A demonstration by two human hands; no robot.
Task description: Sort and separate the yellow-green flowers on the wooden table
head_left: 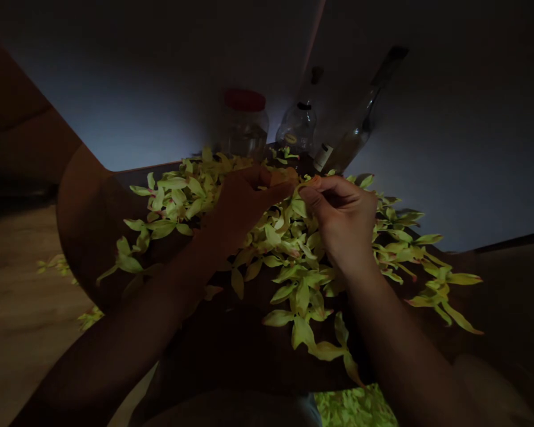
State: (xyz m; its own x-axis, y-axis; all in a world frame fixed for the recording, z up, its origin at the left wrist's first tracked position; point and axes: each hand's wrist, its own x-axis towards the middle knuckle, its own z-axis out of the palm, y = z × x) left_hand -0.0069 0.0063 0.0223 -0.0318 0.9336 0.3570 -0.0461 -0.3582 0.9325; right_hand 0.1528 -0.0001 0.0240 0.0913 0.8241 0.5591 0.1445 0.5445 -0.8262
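Observation:
A small yellow-orange flower piece point(309, 181) is pinched between the fingertips of both hands, above the middle of a spread heap of yellow-green blossoms point(302, 284). My left hand point(244, 198) comes in from the left, closed, with thumb and index finger meeting at the piece. From the other side my right hand point(347, 216) grips it, thumb and index finger pressed together. The dim light hides the exact shape of the piece. Several blossoms have narrow pointed petals, some with reddish tips.
On the dark rounded table point(84, 231), a red-lidded jar point(245, 124), a clear plastic bottle point(297, 127) and a tall glass bottle point(356, 133) stand at the back by the wall corner point(311, 53). More blossoms point(356, 406) lie below the front edge and on the floor at left.

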